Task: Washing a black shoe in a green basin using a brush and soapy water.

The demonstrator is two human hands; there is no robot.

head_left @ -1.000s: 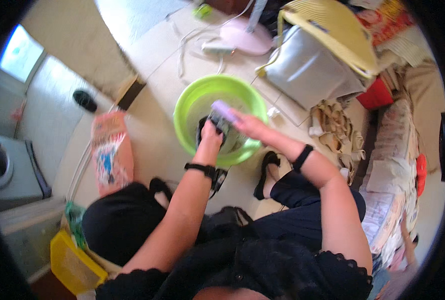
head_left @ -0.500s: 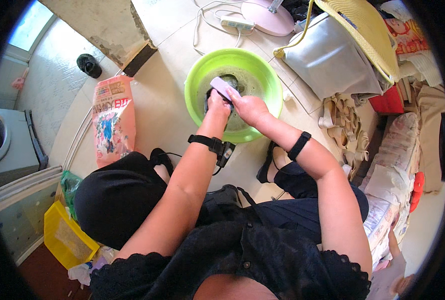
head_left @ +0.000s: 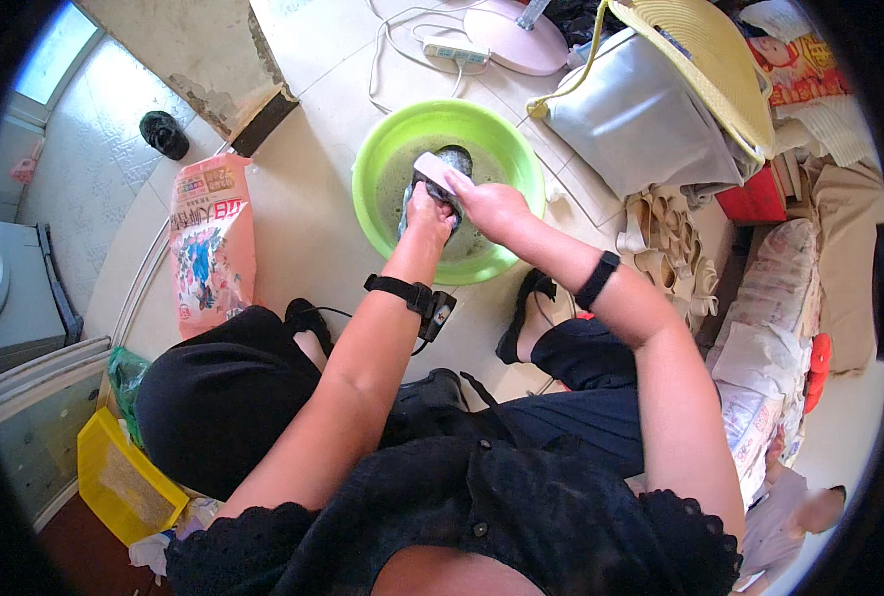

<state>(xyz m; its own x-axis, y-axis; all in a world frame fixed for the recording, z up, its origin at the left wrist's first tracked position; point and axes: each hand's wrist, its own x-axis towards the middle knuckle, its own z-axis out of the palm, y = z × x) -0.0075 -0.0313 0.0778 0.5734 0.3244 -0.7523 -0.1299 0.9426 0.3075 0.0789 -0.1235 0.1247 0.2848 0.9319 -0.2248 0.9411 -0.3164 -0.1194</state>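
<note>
A bright green basin (head_left: pixel 534 189) of sudsy water stands on the floor in front of me. Over it my left hand (head_left: pixel 426 211) is closed round a wet black shoe (head_left: pixel 454 156), whose rounded end shows beyond my fingers. My right hand (head_left: pixel 489 207) grips a pale pinkish-purple brush (head_left: pixel 430 167) and lays it across the shoe. The brush's underside is hidden, and part of the shoe lies behind my hands.
A pink printed bag (head_left: pixel 213 248) stands left of the basin, with a black shoe (head_left: pixel 164 134) farther off. Beyond the basin lies a power strip (head_left: pixel 456 51) with cords. To the right are a silver-grey bag (head_left: pixel 636 114) and light sandals (head_left: pixel 665 243). Another person (head_left: pixel 785 521) appears lower right.
The brush and both hands have shifted slightly over the shoe, with more of its rounded end showing. The whole view has moved a little, and more of the other person shows.
</note>
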